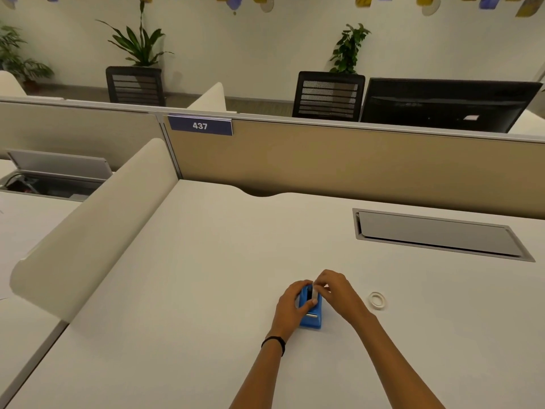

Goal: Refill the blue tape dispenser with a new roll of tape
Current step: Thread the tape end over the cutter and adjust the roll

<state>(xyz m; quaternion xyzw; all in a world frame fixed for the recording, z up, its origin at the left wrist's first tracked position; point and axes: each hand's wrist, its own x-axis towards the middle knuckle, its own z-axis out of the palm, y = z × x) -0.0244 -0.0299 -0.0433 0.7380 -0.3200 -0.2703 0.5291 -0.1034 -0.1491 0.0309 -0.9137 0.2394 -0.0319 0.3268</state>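
The blue tape dispenser [311, 318] stands on the white desk [206, 290] near its front middle. My left hand [290, 305] grips the dispenser's left side, thumb across its top. My right hand [336, 290] is curled over the dispenser's far end and pinches a pale tape roll [315, 293] that sits partly in the black slot. Most of that roll is hidden by my fingers. A second white tape ring [377, 300] lies flat on the desk, a little to the right of my right hand.
A closed grey cable hatch [436, 234] is set into the desk at the back right. A beige partition [339, 160] runs along the back edge, and a cream divider [97, 222] bounds the left side.
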